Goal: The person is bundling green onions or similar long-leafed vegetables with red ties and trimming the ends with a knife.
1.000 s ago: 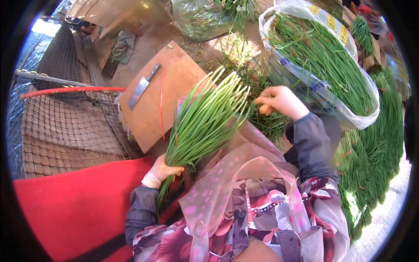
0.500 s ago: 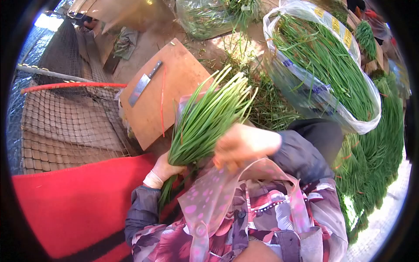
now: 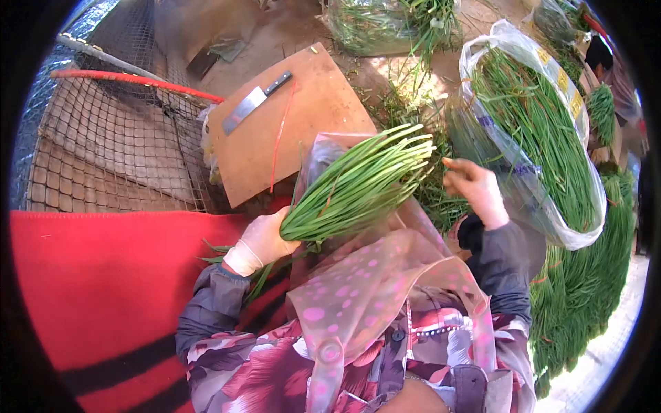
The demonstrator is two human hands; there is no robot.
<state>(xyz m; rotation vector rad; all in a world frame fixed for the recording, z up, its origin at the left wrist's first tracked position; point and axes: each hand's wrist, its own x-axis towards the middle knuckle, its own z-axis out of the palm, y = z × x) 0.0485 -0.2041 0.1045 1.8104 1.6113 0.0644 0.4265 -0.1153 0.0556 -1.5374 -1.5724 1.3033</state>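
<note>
My left hand (image 3: 265, 237), in a pale glove, is wrapped round a bunch of green chives (image 3: 358, 189). The bunch fans out to the upper right, its whitish cut ends apart from one another, and some leaf tips hang below the fist. To the right of those pale ends is my right hand (image 3: 476, 189), raised and not touching the bunch. Its fingers are curled in a pinch; whether anything small is between them cannot be made out. A clear plastic apron with pink dots (image 3: 372, 275) lies over my lap under the bunch.
Ahead stands a wooden board (image 3: 303, 117) carrying a cleaver (image 3: 255, 103) and a red strip (image 3: 281, 138). At right is a plastic bag (image 3: 595, 227) full of chives, beside heaped chives (image 3: 585, 310). A red blanket (image 3: 103, 275) covers the left, below netting (image 3: 117, 144).
My right hand has swung away from the bunch, out to the right. The bunch has tilted further right in my left hand. The whole view has shifted slightly.
</note>
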